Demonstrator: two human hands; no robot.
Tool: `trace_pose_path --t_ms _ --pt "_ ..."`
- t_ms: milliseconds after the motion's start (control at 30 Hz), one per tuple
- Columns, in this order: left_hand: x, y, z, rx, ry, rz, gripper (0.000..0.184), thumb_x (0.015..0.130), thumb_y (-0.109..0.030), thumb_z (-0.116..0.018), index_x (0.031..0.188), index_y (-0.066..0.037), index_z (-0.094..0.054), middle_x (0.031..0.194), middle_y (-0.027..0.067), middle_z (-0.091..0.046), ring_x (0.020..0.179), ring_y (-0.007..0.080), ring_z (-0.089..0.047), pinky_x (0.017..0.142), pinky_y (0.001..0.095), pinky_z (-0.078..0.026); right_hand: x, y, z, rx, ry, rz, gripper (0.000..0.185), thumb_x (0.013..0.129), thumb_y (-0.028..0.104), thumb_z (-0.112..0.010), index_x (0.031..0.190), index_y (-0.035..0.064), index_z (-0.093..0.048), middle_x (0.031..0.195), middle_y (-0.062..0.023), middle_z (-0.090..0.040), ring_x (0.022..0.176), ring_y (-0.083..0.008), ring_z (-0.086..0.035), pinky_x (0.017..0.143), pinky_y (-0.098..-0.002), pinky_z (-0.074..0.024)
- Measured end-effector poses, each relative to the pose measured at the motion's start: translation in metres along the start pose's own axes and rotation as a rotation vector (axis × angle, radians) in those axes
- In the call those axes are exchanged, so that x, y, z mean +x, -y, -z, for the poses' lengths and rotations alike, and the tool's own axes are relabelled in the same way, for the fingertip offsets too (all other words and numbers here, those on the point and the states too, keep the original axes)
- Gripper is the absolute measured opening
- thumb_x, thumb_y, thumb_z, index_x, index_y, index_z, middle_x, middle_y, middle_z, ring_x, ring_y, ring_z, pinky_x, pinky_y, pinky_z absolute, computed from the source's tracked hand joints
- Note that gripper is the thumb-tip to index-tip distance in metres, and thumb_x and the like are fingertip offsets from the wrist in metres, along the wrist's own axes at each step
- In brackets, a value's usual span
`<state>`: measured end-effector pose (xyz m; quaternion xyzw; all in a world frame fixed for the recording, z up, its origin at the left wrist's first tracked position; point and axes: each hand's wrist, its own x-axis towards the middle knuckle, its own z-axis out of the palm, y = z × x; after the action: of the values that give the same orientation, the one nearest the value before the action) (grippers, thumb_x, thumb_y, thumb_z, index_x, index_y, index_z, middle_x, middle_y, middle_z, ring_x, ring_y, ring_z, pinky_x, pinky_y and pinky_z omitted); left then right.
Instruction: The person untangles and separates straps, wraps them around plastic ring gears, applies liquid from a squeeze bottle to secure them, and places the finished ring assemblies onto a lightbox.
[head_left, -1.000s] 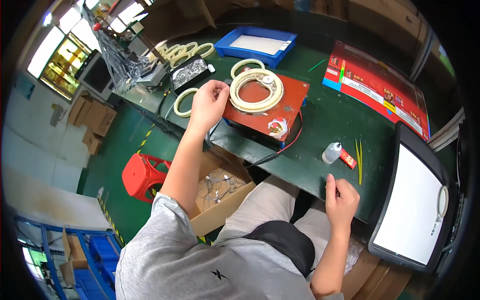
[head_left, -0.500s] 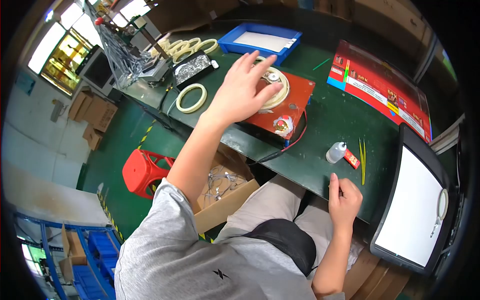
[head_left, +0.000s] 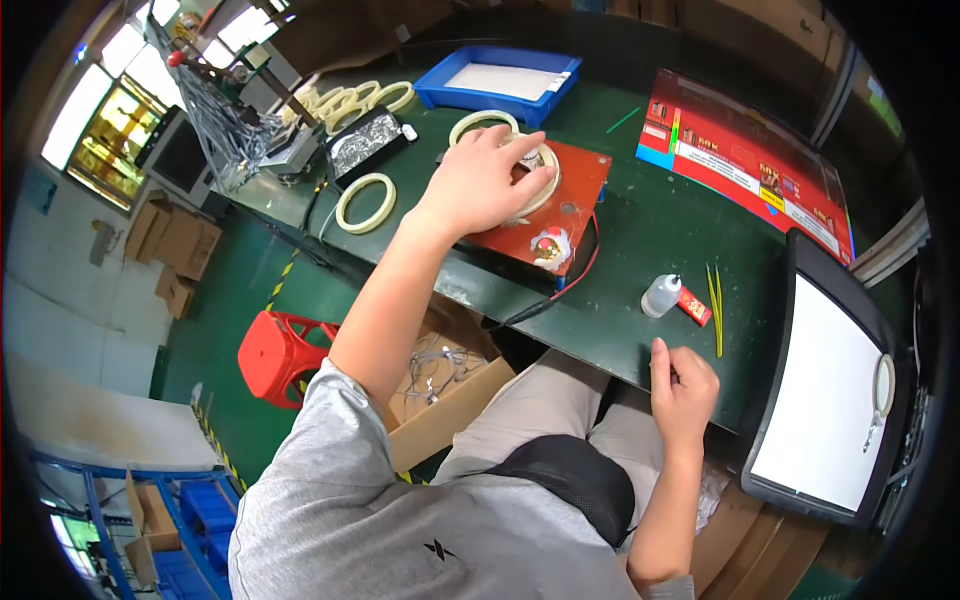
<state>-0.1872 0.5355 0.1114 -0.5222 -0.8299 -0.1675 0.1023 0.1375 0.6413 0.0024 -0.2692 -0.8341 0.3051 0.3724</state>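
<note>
My left hand (head_left: 487, 182) reaches over the red board (head_left: 573, 190), its fingers loosely spread above a pale ring (head_left: 549, 180) and covering part of it. Whether the fingertips touch the ring cannot be made out. Just beyond the fingers is another pale ring (head_left: 484, 118). A red-and-gold round part (head_left: 551, 247) sits at the board's near corner. At the table's front edge, my right hand (head_left: 686, 393) is curled closed with the thumb up; anything inside it is hidden. Nearby are a small clear bottle (head_left: 660, 297), a red packet (head_left: 693, 307) and yellow tweezers (head_left: 716, 312).
A pale ring (head_left: 366, 204) lies left of my arm, near a foil-covered black box (head_left: 363, 147). Behind are a blue tray (head_left: 430, 88) and more rings (head_left: 345, 105). A red printed sheet (head_left: 745, 160) and a white-faced panel (head_left: 825, 400) are at right. A red stool (head_left: 270, 358) stands below.
My left hand has lowered toward the board, its fingers now bent over the ring instead of raised. The view has shifted slightly. My right hand keeps its curled pose.
</note>
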Motion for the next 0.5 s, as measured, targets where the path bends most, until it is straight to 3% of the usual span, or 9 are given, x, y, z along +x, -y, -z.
trace_pose_path --t_ms 133,267,300,467,500 --pt "0.000 0.001 -0.011 0.049 -0.077 -0.031 0.055 0.101 -0.048 -0.058 0.144 -0.014 -0.062 0.145 0.0262 -0.057 0.137 0.0434 -0.052 0.117 0.0488 -0.041 0.000 -0.003 -0.003 -0.032 -0.011 0.040 0.036 0.094 0.010 -0.075 0.067 -0.0005 -0.055 0.061 -0.0133 -0.052 0.052 -0.0297 -0.050 0.052 -0.0413 -0.0377" --pt "-0.015 0.000 -0.026 0.002 -0.363 -0.107 0.048 0.101 -0.033 -0.063 0.138 -0.003 -0.063 0.141 0.0257 -0.060 0.134 0.0438 -0.054 0.114 0.0499 -0.042 -0.001 -0.003 0.000 -0.034 -0.007 0.045 0.035 0.094 0.009 -0.075 0.067 -0.0001 -0.055 0.061 -0.0134 -0.052 0.053 -0.0304 -0.050 0.053 -0.0416 -0.0379" --pt "-0.021 -0.006 -0.025 -0.044 -0.439 -0.144 0.041 0.097 -0.018 -0.069 0.133 0.000 -0.064 0.137 0.0241 -0.063 0.129 0.0417 -0.058 0.111 0.0480 -0.046 -0.002 -0.003 0.000 -0.031 -0.003 0.040 0.035 0.094 0.009 -0.075 0.067 -0.0001 -0.054 0.061 -0.0134 -0.052 0.053 -0.0307 -0.050 0.053 -0.0418 -0.0379" --pt "-0.096 -0.053 -0.023 -0.253 -0.337 -0.295 0.043 0.089 -0.002 -0.071 0.132 0.002 -0.065 0.132 0.0206 -0.067 0.118 0.0372 -0.066 0.103 0.0442 -0.051 -0.002 -0.003 -0.003 -0.028 -0.028 0.058 0.034 0.093 0.007 -0.076 0.067 0.0004 -0.054 0.061 -0.0136 -0.052 0.053 -0.0310 -0.050 0.053 -0.0423 -0.0376" --pt "-0.105 -0.065 -0.022 -0.259 -0.335 -0.222 0.048 0.088 -0.001 -0.071 0.135 0.005 -0.063 0.136 0.0216 -0.066 0.121 0.0376 -0.065 0.105 0.0453 -0.050 -0.001 -0.001 -0.002 -0.029 -0.019 0.052 0.034 0.093 0.007 -0.076 0.067 0.0004 -0.054 0.062 -0.0136 -0.052 0.053 -0.0309 -0.050 0.053 -0.0424 -0.0376"
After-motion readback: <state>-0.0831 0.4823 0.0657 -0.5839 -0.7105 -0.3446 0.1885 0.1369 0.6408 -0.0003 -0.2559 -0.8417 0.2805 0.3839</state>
